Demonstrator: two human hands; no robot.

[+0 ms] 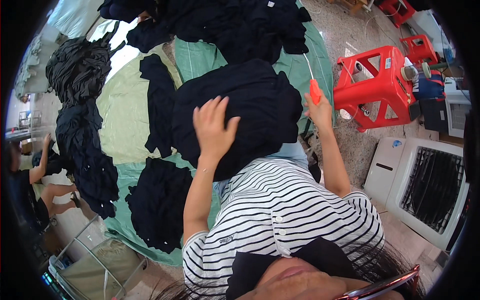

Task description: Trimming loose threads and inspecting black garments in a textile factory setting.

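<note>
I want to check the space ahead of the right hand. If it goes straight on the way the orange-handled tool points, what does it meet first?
Probably the green sheet on the floor beyond the right hand, then the dark garment pile; depth is unclear.

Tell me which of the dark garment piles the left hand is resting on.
The left hand lies flat on the big dark bundle on the person's lap, beside the right hand with its orange-handled tool; other piles lie untouched on the green sheet.
</note>
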